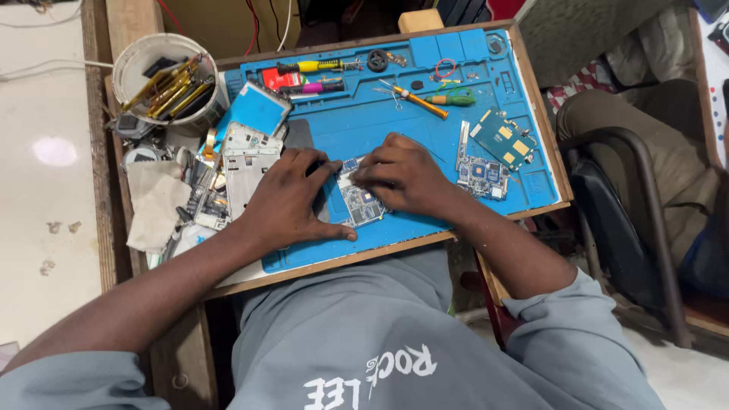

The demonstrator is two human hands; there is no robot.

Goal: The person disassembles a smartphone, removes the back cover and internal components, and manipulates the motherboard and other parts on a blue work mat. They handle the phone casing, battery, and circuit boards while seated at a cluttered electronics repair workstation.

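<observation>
Head view looks down at a blue work mat on a small wooden table. Near the middle of the frame lies a small circuit board. Its long side runs from the top of the frame toward the bottom, leaning a little to the right at the low end. It lies flat on the mat.

Left hand rests flat just left of the board, its fingers spread and loose, and its thumb lies along the mat under the board. Right hand comes in from the right with its fingers bent, and the fingertips press on the top part of the board. This hand hides part of the board.

Right of the hands lie a second circuit board and a green board. Near the top of the frame lies an orange screwdriver. At the left edge of the mat sit phone frames in a pile, and a white tub of tools stands in the upper left of the frame.
</observation>
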